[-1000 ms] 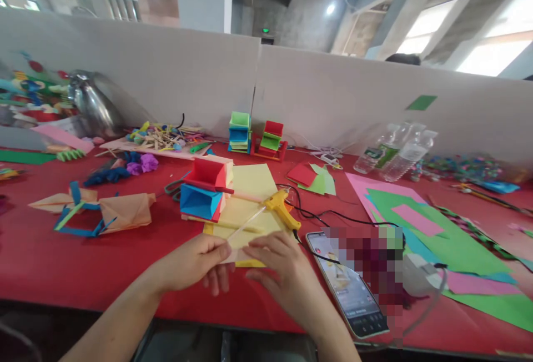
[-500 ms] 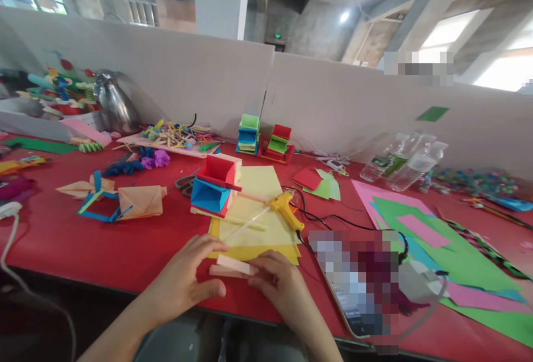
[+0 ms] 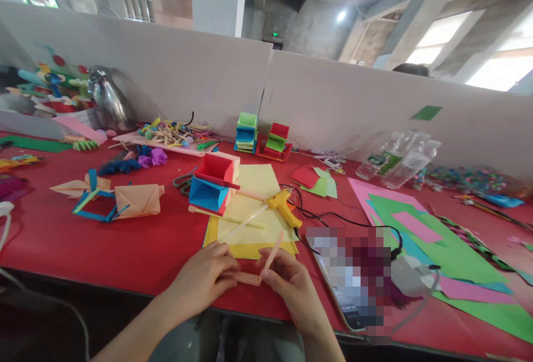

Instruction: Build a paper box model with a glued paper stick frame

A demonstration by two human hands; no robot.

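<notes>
A narrow peach paper strip (image 3: 249,278) is bent sharply into a V near the front edge of the red table. My left hand (image 3: 210,276) pinches its flat left part between thumb and fingers. At the fold, my right hand (image 3: 289,281) has its thumb pressed against the strip, with the other part slanting up past the fingers. Just beyond lie yellow paper sheets (image 3: 258,176), with a yellow glue gun (image 3: 283,206) resting on them. Left of the gun stands a small red, blue and cream folded-paper box piece (image 3: 212,179).
Scissors (image 3: 182,184) lie behind the box piece. A phone (image 3: 347,301) is right of my hands, and the gun's black cable (image 3: 353,220) runs behind it. Coloured paper (image 3: 425,248) and plastic bottles (image 3: 410,162) sit right. A steel jug (image 3: 110,98) stands back left.
The strip's right part has been swung up, opening the fold into a V. My left hand has moved right and closed on the strip's left end.
</notes>
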